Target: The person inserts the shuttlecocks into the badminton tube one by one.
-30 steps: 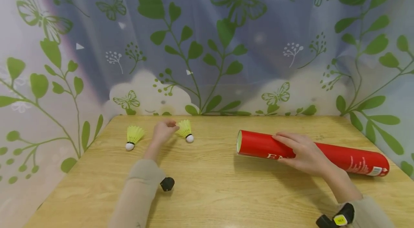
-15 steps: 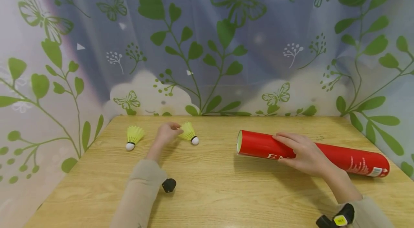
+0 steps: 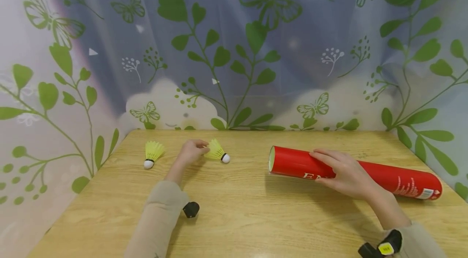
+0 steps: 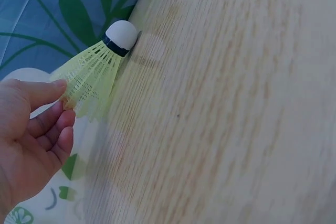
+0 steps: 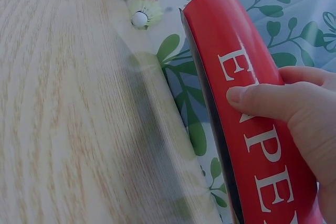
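Left hand: the left hand reaches forward over the far left part of the worktop, forearm in a beige sleeve, fingers curled and pinching the skirt edge of the held shuttlecock between thumb and fingertips.
Held shuttlecock: yellow-green mesh skirt, black band, white cork; it lies low on the worktop, cork pointing right toward the tube, skirt toward the hand. Whether the cork touches the wood cannot be told.
Right hand: the right hand lies palm-down over the red tube, fingers spread across its top and thumb wrapped round its near side, a holding grasp; the forearm comes in from the lower right.
Red tube: a long red cylinder with white lettering, lying on its side on the right part of the worktop, open end facing left toward the held shuttlecock, far end with a white label toward the right edge.
Gap between: bare wood lies between the held shuttlecock and the tube mouth; the two are apart.
Second shuttlecock: the second shuttlecock of the same colour stands just left of the left hand, cork down toward the near side, untouched.
Wrist gear: a black unit sits under the left sleeve and a black-and-yellow device on the right wrist.
Surround: a curtain printed with green leaves and butterflies closes off the back and both sides.
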`<state>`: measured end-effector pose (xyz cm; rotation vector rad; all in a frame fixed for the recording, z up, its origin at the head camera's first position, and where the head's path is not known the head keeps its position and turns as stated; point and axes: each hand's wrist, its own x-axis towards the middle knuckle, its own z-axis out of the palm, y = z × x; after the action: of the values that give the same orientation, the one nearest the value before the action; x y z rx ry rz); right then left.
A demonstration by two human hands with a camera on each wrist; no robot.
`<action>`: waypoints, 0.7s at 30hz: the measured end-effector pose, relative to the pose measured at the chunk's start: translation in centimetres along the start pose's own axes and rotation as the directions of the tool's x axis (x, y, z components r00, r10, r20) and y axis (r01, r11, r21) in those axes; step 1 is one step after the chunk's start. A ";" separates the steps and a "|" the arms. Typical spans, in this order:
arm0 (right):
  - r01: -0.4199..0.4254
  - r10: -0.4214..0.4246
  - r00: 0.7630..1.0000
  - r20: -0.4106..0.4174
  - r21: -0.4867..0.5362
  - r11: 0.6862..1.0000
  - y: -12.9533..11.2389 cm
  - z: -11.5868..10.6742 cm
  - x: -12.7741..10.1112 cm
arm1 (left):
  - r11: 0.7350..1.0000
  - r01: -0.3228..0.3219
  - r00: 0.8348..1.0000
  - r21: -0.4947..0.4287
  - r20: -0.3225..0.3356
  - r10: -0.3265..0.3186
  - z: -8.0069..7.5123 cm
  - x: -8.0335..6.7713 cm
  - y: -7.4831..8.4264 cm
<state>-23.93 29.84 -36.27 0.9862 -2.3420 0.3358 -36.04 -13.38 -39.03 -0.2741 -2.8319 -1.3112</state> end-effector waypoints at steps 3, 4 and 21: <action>-0.002 0.002 1.000 0.001 -0.003 1.000 0.0 -0.1 0.0 | 1.000 -0.015 1.000 -0.013 0.013 0.015 -0.1 -0.1 0.0; -0.002 0.002 1.000 0.003 -0.002 1.000 0.0 -0.1 0.0 | 1.000 -0.029 0.999 -0.006 0.014 0.029 -0.1 -0.2 0.0; -0.013 0.013 1.000 -0.001 0.003 1.000 -0.1 -0.3 0.1 | 0.992 -0.103 0.994 -0.077 -0.025 0.102 -0.3 -1.7 3.6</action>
<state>-23.77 29.81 -35.99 0.9719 -2.3491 0.3445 -33.78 -11.61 -36.24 -0.3985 -2.7127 -1.3971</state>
